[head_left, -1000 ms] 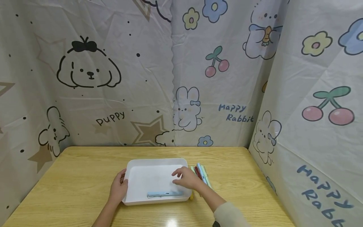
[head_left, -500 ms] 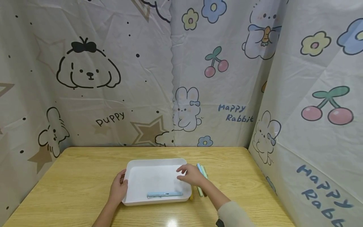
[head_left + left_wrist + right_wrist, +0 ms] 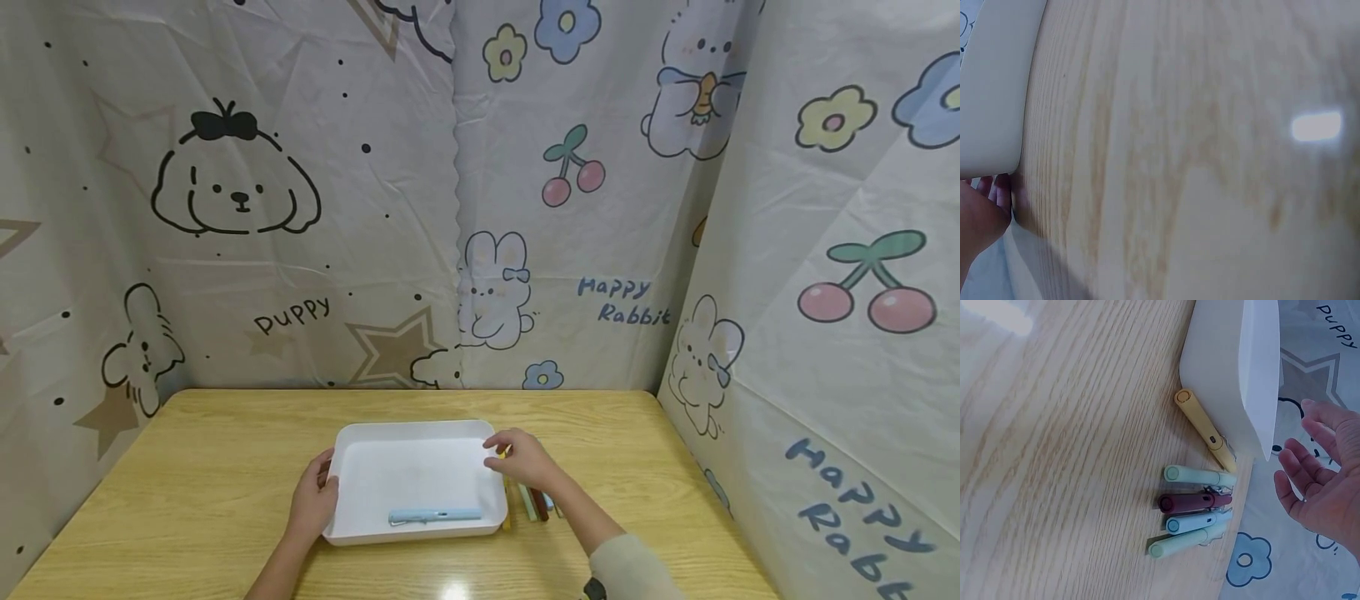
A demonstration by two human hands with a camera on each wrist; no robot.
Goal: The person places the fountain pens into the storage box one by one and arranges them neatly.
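Observation:
A white tray (image 3: 408, 471) lies on the wooden table with one light blue pen (image 3: 433, 516) inside, along its near side. At the tray's left end my left hand (image 3: 311, 498) holds the wall and rim. My right hand (image 3: 523, 460) hovers over the tray's right rim, fingers loosely bent and nothing between them. In the right wrist view a yellow pen (image 3: 1205, 426) leans close along the tray's outer wall. Beside it lie a light green pen (image 3: 1194, 475), a dark red pen (image 3: 1188, 502), a blue pen (image 3: 1194, 523) and another light green pen (image 3: 1182, 542).
The wooden table (image 3: 240, 442) extends around the tray on all sides. Behind it and along the sides hangs a printed cloth (image 3: 390, 208) with puppies, rabbits and cherries. A bright light reflection shows on the tabletop near the front.
My right hand has drifted right, from above the tray's inside to its right rim and the pens. The left hand, the tray and the light blue pen have stayed in place.

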